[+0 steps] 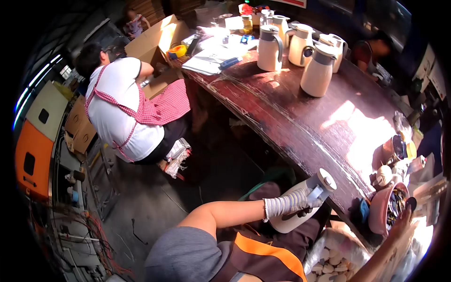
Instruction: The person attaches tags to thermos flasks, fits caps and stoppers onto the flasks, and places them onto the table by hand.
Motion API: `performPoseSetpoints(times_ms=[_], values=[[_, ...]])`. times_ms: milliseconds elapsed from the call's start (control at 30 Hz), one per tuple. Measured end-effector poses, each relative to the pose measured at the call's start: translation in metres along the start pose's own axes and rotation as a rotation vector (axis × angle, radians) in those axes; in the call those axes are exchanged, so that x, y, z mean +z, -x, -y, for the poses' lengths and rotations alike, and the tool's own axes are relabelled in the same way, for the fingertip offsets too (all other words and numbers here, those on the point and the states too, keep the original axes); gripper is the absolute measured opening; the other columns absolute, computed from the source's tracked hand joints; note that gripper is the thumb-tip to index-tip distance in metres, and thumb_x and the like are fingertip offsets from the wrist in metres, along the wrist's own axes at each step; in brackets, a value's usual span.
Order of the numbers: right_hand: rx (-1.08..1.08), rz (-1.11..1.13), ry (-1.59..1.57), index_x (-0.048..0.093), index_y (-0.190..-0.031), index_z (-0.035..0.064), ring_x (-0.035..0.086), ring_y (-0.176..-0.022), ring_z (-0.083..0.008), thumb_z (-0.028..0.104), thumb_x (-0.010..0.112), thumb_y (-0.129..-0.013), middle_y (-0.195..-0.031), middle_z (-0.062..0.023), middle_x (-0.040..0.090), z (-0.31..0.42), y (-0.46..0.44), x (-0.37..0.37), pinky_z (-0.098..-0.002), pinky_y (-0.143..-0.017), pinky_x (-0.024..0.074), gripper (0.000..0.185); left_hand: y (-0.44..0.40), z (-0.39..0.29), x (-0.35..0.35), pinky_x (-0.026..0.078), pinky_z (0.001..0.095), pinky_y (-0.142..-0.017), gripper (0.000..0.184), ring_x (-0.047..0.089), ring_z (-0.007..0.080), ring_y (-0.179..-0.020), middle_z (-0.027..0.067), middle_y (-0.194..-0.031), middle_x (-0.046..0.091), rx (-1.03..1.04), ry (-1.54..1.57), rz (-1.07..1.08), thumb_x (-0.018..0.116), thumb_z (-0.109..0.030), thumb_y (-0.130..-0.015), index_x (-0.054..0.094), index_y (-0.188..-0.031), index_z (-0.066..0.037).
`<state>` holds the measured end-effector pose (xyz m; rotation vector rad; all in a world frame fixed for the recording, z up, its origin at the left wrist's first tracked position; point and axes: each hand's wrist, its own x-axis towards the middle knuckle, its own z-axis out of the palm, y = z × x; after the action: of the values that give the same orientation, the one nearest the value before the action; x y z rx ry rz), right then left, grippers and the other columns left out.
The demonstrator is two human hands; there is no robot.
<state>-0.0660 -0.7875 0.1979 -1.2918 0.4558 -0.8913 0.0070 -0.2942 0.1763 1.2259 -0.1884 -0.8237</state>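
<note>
My left hand (300,201), in a striped knit glove, grips a white vacuum jug (292,222) by its pale blue-grey handle. The jug leans in my lap beside the table edge, its grey top tilted up to the right. My right hand (400,225), bare, is at the side of a pink basin (377,214) filled with small dark and coloured parts. A dark round piece (410,204) shows at its fingertips, so the fingers seem closed on it; its kind is not clear.
Several finished-looking jugs (317,70) stand on the dark red table (282,101). Papers (206,63) and yellow tape (177,51) lie at its far left. A bag of white round parts (331,263) sits below the basin. One person (117,103) bends by cardboard boxes; another (371,54) sits across the table.
</note>
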Motion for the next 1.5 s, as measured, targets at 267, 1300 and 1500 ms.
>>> performPoseSetpoints(times_ms=[267,1300,1500], values=[[0.550,0.266,-0.051,0.054,-0.115,0.0071,0.046,-0.049,-0.0065,0.026,0.063,-0.089,-0.075,0.0029,0.050,-0.033,0.222,0.165,-0.0214,-0.042,0.0347,0.033,0.006,0.020,-0.011,0.051,0.0236,-0.054,0.051,0.060,0.0085,-0.065,0.0039,-0.088,0.065,-0.049,0.269,-0.119,0.055,-0.052,-0.092,0.062,-0.111,-0.006],[0.559,0.333,-0.087,0.046,-0.135,0.0015,0.047,-0.122,-0.0187,0.023,0.060,-0.092,-0.135,-0.0112,0.050,-0.145,0.298,0.143,-0.0322,-0.100,0.0393,0.051,0.013,0.030,-0.017,0.049,0.0206,-0.057,0.017,0.059,0.0066,-0.064,-0.0018,-0.083,0.062,-0.030,0.065,-0.324,0.062,-0.019,-0.092,0.055,-0.104,-0.010],[0.036,0.379,0.622,0.060,-0.122,0.0048,0.044,-0.126,-0.0335,0.021,0.052,-0.094,-0.132,-0.0197,0.050,-0.151,0.312,0.128,-0.0396,-0.106,0.0323,0.033,0.010,0.029,-0.024,0.052,0.0222,-0.056,0.019,0.061,0.0086,-0.066,0.0017,-0.085,0.062,0.017,0.126,-0.357,0.062,-0.019,-0.092,0.052,-0.104,-0.009]])
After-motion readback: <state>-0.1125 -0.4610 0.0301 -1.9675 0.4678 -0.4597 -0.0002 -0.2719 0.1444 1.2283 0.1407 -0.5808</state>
